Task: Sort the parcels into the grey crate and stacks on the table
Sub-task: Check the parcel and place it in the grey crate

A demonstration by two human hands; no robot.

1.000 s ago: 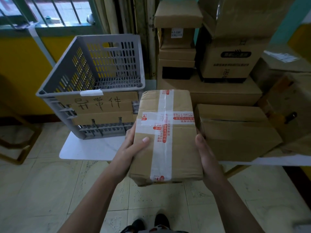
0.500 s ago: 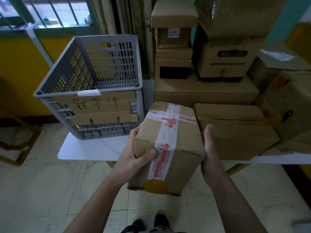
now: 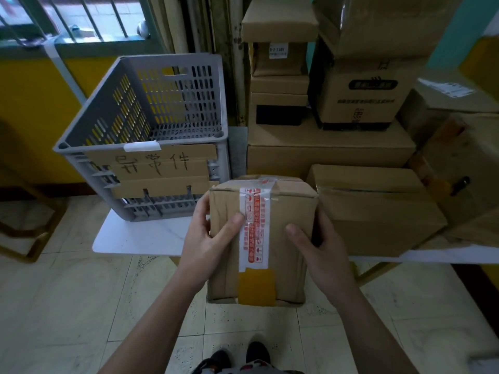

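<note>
Parcel [image 3: 280, 209] sits in both grips at the near edge of the surface [image 3: 140, 236], stood on end w/ one taped face toward the cam, its lower half over the floor tiles [image 3: 67, 306]. Can't tell if it touches the surface. Left grip [image 3: 205, 238] is clasped round the parcel's left edge, thumb laid across the face & touching the red-printed tape [image 3: 253, 201]. Right grip [image 3: 324, 252] is clasped round the right edge, thumb on bare cardboard, fingers hidden behind. Yellow tape patch [image 3: 256, 287] covers the bottom of that face. Grey crate [image 3: 108, 114] stands on the surface to the left & further back, near the parcel's top corner, w/ a handwritten cardboard sign [image 3: 159, 168] on its front wall. Brown box [image 3: 378, 209] lies just beside the parcel on the right. Behind both, stacked cartons [image 3: 324, 149] rise from a wide flat one. Shoes [image 3: 237, 354] show at the bottom of the view.
</note>
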